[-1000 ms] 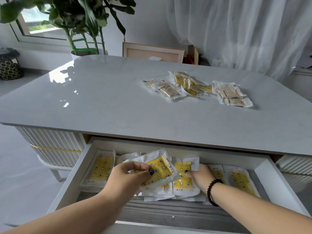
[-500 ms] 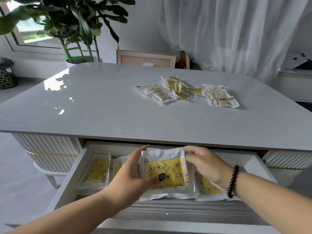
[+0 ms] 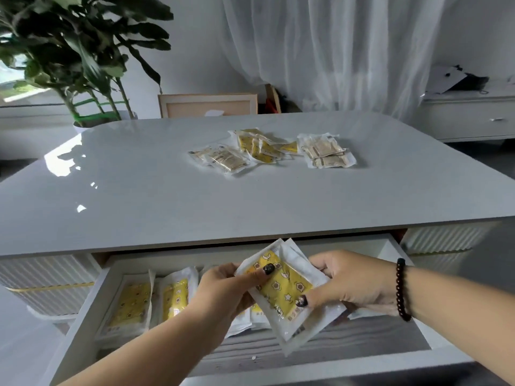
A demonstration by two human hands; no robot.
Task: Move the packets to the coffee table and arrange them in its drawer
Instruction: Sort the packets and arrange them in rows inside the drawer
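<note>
Both bare forearms reached forward and inward. The left hand (image 3: 225,288) curled, thumb laid flat on top of what it gripped. The right hand (image 3: 348,282) pinched likewise, thumb forward, a beaded bracelet (image 3: 402,291) at its wrist.

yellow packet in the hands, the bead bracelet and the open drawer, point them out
yellow packet (image 3: 287,288), head view, on its printed yellow face
bead bracelet (image 3: 402,291), head view, on the beads
open drawer (image 3: 83,324), head view, on its left wall

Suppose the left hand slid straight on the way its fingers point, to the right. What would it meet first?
The left hand already grips the yellow packet stack; past that, it would probably meet the right hand holding the stack's other side, though depth is uncertain.
</note>
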